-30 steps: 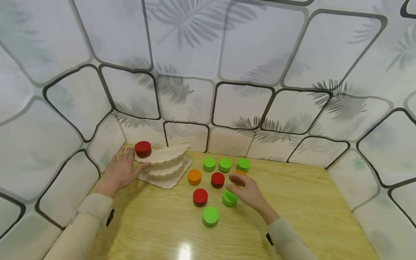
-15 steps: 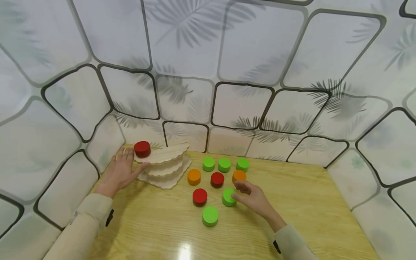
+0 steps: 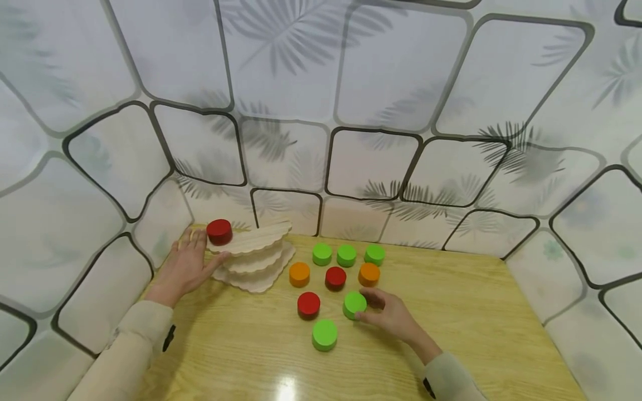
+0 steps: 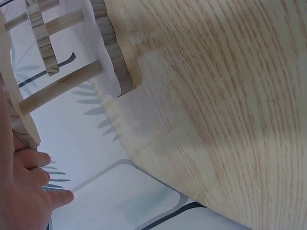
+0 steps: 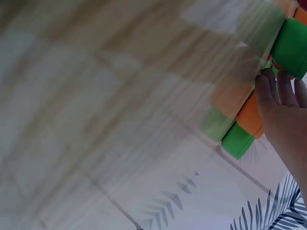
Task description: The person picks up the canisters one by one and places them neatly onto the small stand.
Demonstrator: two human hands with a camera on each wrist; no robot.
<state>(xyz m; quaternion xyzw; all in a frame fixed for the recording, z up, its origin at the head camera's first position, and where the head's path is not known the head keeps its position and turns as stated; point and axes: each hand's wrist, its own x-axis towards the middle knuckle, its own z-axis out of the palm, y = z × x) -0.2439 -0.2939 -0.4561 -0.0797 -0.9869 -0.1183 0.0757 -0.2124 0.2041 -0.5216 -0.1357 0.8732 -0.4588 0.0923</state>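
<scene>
In the head view my right hand [image 3: 373,309] is down on the table, its thumb and fingers curled round the right side of a green cylinder [image 3: 353,304]. The right wrist view shows those fingertips [image 5: 271,84] against the green cylinder [image 5: 290,45]. My left hand [image 3: 198,252] rests flat against the left side of a tiered wooden stand [image 3: 256,262], fingers straight and thumb under the top tier. On that top tier stands a red cylinder [image 3: 219,231]. In the left wrist view my left hand [image 4: 26,191] shows beside the stand's dowels [image 4: 57,86].
Loose cylinders sit mid-table: three green ones in a row [image 3: 346,254], two orange [image 3: 299,274] [image 3: 368,274], two red [image 3: 335,277] [image 3: 308,304], one green [image 3: 324,334] nearer me. Patterned sheet walls [image 3: 371,161] close in the wooden table [image 3: 466,312] at the back and both sides.
My right hand has come down and back from above the orange cylinder and closed its fingers on the green cylinder. The left hand and the stand have stayed put.
</scene>
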